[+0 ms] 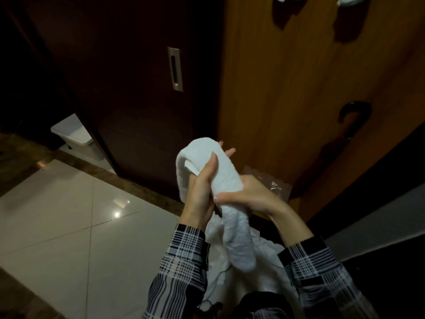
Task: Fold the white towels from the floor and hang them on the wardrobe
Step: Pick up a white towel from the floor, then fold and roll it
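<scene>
A white towel, folded into a long thick strip, is held up in front of the wardrobe. My left hand grips its upper part, thumb pressed on the front and fingertips showing behind it. My right hand grips the strip lower down, and the free end hangs below toward my lap. More white cloth lies heaped on the floor under my arms. White towels hang over the top edge of the light wooden wardrobe door.
A dark sliding door with a recessed metal handle stands to the left of the light door. That light door carries a dark curved handle. A white lidded bin sits at the left. Glossy white floor tiles spread to the lower left.
</scene>
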Tool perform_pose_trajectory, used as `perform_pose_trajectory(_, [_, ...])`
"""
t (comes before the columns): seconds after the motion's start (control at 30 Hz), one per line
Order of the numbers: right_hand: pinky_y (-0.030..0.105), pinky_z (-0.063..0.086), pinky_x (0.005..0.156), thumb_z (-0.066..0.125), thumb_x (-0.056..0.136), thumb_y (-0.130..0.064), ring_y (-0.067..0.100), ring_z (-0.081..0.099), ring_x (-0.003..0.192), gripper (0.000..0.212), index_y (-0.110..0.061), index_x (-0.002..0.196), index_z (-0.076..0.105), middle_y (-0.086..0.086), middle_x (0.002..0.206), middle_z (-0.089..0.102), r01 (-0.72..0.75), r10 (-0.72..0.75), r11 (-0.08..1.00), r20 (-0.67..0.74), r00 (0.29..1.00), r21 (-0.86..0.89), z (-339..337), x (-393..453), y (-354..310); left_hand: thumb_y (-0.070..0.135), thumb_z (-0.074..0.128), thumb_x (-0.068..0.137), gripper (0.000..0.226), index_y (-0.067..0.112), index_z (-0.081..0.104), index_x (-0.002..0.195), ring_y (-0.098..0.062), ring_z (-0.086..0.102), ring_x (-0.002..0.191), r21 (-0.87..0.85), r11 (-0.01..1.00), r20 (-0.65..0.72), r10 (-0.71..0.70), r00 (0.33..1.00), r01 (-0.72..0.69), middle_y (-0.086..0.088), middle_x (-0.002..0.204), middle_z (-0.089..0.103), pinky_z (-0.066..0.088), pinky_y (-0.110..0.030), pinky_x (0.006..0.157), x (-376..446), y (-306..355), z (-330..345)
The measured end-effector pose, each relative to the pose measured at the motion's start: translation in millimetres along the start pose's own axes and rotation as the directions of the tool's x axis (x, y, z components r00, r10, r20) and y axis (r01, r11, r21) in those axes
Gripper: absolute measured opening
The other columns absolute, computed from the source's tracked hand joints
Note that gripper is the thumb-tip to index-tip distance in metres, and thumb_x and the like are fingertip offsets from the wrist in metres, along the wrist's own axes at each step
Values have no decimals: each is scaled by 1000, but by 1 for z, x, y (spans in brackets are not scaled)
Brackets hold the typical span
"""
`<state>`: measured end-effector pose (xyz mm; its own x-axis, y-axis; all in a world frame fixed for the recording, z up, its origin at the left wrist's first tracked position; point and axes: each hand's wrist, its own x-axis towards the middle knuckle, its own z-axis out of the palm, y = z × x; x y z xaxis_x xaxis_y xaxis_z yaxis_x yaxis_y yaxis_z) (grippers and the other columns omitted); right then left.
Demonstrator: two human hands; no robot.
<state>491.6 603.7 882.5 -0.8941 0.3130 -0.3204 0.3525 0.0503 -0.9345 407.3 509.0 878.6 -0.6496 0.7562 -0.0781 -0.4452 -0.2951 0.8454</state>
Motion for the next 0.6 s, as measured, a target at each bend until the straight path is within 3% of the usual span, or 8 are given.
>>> perform_pose_trajectory(0.1, [22, 53, 84, 83, 62, -22, 12, 63, 106, 62, -21, 118, 55, -4, 115, 65, 132, -124, 985, -81, 989, 108, 6, 0, 19, 35, 50, 92, 32, 31, 56, 123, -17, 62, 112, 0, 999, -69, 54, 996, -55, -8, 119, 67, 45, -39, 100, -1, 1, 5])
perform_pose_trajectory(0.17, [8, 44, 87, 81, 63, -27, -1, 50, 118, 82, -31, 134, 41, -14, 130, 50, 207, -190, 976, -200, 961, 69, 12, -1, 33, 30, 50, 95, 22, 34, 71, 101, -17, 63, 111, -3, 997, -167, 72, 983, -74, -7, 114, 69, 45, -44, 101, 0, 4, 8])
perform_pose_trajectory(0.23, [-1, 34, 88, 81, 68, -25, -7, 38, 125, 97, -46, 142, 22, -18, 138, 39, 243, -234, 970, -297, 926, -5, 23, -2, 51, 31, 53, 95, 21, 24, 72, 101, -17, 64, 109, 0, 996, -293, 83, 952, -86, -6, 113, 69, 46, -44, 102, 1, 7, 6])
perform_pose_trajectory(0.3, [13, 35, 98, 78, 72, -17, 2, 35, 131, 103, -59, 138, 11, -15, 143, 34, 228, -224, 973, -341, 913, -29, 43, 3, 72, 31, 55, 94, 31, 9, 65, 114, -16, 66, 105, -11, 993, -391, 107, 914, -121, -7, 113, 69, 49, -37, 98, 3, 10, 2])
perform_pose_trajectory(0.37, [31, 40, 101, 73, 75, -12, 12, 36, 134, 102, -63, 136, 9, -7, 147, 34, 176, -187, 982, -420, 888, -65, 66, 13, 91, 30, 55, 95, 34, 4, 62, 116, -15, 66, 103, -60, 987, -442, 111, 890, -152, -8, 115, 68, 50, -32, 95, 3, 17, -2])
perform_pose_trajectory(0.5, [29, 47, 86, 74, 75, -12, 17, 55, 111, 83, -30, 144, 32, 0, 124, 57, 29, -69, 997, -632, 772, -73, 79, 32, 115, 27, 51, 97, 21, 9, 62, 102, -8, 67, 93, -187, 954, -490, 115, 864, -233, -5, 107, 68, 52, -27, 90, 5, 34, -13])
perform_pose_trajectory(0.6, [30, 52, 71, 79, 71, -11, 15, 63, 93, 58, -41, 111, 50, -7, 99, 65, 34, -85, 996, -679, 729, -88, 72, 35, 126, 28, 52, 97, 21, 10, 61, 102, -11, 67, 96, -204, 942, -552, 113, 826, -266, -5, 107, 68, 52, -29, 92, 5, 39, -29])
